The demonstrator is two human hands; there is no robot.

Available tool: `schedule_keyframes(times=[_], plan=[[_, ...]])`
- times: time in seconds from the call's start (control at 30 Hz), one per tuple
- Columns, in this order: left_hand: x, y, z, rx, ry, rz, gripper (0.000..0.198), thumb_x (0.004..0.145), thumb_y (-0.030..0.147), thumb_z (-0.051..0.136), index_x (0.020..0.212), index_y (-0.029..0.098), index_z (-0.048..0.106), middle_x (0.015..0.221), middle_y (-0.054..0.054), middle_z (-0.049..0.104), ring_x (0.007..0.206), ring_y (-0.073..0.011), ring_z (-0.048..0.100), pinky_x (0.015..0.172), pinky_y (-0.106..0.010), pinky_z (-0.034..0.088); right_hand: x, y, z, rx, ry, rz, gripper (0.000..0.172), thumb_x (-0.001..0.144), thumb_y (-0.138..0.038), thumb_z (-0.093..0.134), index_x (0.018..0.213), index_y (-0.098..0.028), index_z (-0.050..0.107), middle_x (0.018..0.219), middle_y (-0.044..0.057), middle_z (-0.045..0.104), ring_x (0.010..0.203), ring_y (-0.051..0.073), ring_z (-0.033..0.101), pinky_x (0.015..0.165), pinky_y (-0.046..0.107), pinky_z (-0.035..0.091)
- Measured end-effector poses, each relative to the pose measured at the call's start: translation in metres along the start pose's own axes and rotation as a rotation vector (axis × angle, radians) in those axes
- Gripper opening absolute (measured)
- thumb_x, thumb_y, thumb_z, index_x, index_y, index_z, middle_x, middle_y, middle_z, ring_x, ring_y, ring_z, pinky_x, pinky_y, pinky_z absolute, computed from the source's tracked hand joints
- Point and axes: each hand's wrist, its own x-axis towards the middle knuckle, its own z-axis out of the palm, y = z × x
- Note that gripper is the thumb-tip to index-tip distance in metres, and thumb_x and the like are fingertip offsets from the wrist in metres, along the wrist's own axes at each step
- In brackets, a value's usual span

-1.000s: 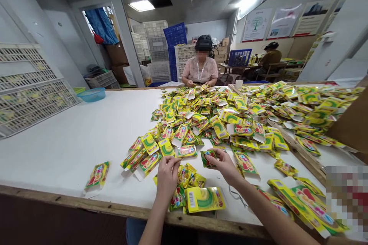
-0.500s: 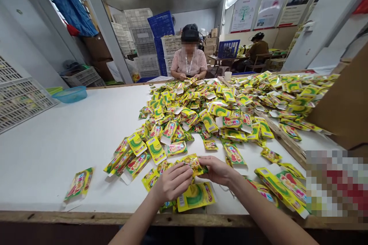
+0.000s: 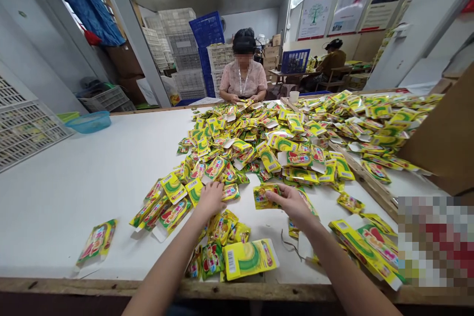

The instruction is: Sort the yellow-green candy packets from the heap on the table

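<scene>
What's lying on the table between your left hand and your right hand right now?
In the head view, the left hand touches a small packet; the right hand holds another packet. Between those two packets shows only bare white table.

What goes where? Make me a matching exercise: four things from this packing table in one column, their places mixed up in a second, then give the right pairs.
Things
1. blue bowl
2. lone packet
3. small packet
4. barcode card

Places
A. in the grip of the right hand
B. at the near table edge, between the two arms
C. far left of the table, beside the white crate
D. alone on the near left, apart from the big pile

Pairs: 1-C, 2-D, 3-A, 4-B

The left hand reaches into the pile's near edge.
</scene>
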Motion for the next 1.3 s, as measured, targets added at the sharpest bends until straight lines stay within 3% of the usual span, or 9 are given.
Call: schedule_keyframes(times=[0.3, 0.43, 0.5, 0.6, 0.67, 0.83, 1.03, 1.17, 1.3], plan=[[-0.013, 0.023, -0.014, -0.026, 0.272, 0.341, 0.059, 0.071, -0.006, 0.04, 0.115, 0.031, 0.054, 0.128, 0.0, 0.054, 0.135, -0.0234, 0.023, 0.112, -0.049, 0.009, -0.009, 0.006, 0.015, -0.027, -0.32, 0.027, 0.041, 0.057, -0.039, 0.078, 0.09, -0.017, 0.069, 0.088, 0.004, 0.07, 0.074, 0.018, 0.066, 0.072, 0.034, 0.054], [-0.019, 0.037, -0.013, -0.446, 0.416, 0.113, 0.05, 0.08, 0.017, 0.05, 0.129, 0.024, 0.041, 0.145, -0.007, 0.034, 0.136, -0.0263, 0.021, 0.11, -0.048, 0.017, -0.007, 0.013, 0.015, -0.244, -0.168, -0.28, 0.032, 0.07, -0.038, 0.069, 0.096, -0.02, 0.067, 0.094, 0.007, 0.068, 0.083, 0.021, 0.065, 0.074, 0.036, 0.054], [-0.018, 0.045, -0.008, -0.812, 0.309, -0.056, 0.047, 0.086, 0.035, 0.046, 0.13, 0.019, 0.038, 0.141, -0.013, 0.038, 0.13, -0.0264, 0.035, 0.103, -0.044, 0.033, -0.009, 0.019, 0.019, -0.429, -0.06, -0.501, 0.024, 0.075, -0.031, 0.063, 0.097, -0.021, 0.066, 0.104, 0.01, 0.064, 0.092, 0.023, 0.063, 0.079, 0.036, 0.053], [-0.015, 0.056, 0.001, -1.259, -0.002, -0.16, 0.047, 0.087, 0.048, 0.039, 0.121, 0.016, 0.042, 0.114, -0.013, 0.06, 0.106, -0.0236, 0.058, 0.083, -0.036, 0.048, -0.016, 0.027, 0.027, -0.671, -0.165, -0.719, 0.023, 0.081, -0.018, 0.053, 0.099, -0.022, 0.065, 0.124, 0.012, 0.054, 0.106, 0.024, 0.058, 0.087, 0.037, 0.049], [-0.012, 0.059, 0.005, -1.351, 0.043, -0.216, 0.048, 0.083, 0.049, 0.045, 0.117, 0.015, 0.043, 0.099, -0.01, 0.064, 0.094, -0.0214, 0.062, 0.076, -0.032, 0.049, -0.021, 0.027, 0.03, -0.731, -0.298, -0.752, 0.026, 0.082, -0.015, 0.049, 0.101, -0.023, 0.064, 0.129, 0.011, 0.05, 0.109, 0.023, 0.057, 0.087, 0.036, 0.049], [-0.014, 0.044, 0.004, -0.848, 0.495, -0.237, 0.054, 0.071, 0.048, 0.061, 0.115, 0.021, 0.044, 0.1, -0.005, 0.063, 0.094, -0.0231, 0.061, 0.08, -0.033, 0.047, -0.017, 0.006, 0.015, -0.529, -0.114, -0.574, 0.02, 0.079, -0.029, 0.058, 0.096, -0.022, 0.063, 0.097, 0.008, 0.066, 0.076, 0.018, 0.064, 0.063, 0.029, 0.052], [-0.024, 0.044, 0.011, -0.397, 0.4, 0.055, 0.046, 0.069, 0.032, 0.063, 0.112, 0.024, 0.049, 0.106, -0.005, 0.062, 0.097, -0.0238, 0.058, 0.081, -0.031, 0.045, -0.014, -0.014, 0.015, -0.354, 0.289, -0.641, 0.027, 0.078, -0.037, 0.059, 0.1, -0.022, 0.059, 0.087, 0.006, 0.065, 0.077, 0.02, 0.062, 0.068, 0.031, 0.05], [-0.026, 0.048, 0.015, -0.327, 0.421, 0.068, 0.042, 0.072, 0.031, 0.059, 0.112, 0.022, 0.049, 0.106, -0.006, 0.061, 0.095, -0.0233, 0.057, 0.079, -0.031, 0.044, -0.018, -0.018, 0.02, -0.61, 0.164, -0.705, 0.019, 0.077, -0.029, 0.058, 0.094, -0.022, 0.063, 0.092, 0.007, 0.066, 0.083, 0.02, 0.061, 0.072, 0.031, 0.049], [-0.028, 0.046, 0.015, -0.223, 0.368, 0.128, 0.039, 0.075, 0.028, 0.055, 0.114, 0.023, 0.05, 0.102, -0.006, 0.061, 0.094, -0.0242, 0.056, 0.078, -0.032, 0.043, -0.016, -0.02, 0.015, -0.675, 0.055, -0.508, 0.018, 0.074, -0.027, 0.059, 0.089, -0.021, 0.067, 0.083, 0.005, 0.069, 0.073, 0.018, 0.061, 0.067, 0.03, 0.049]])
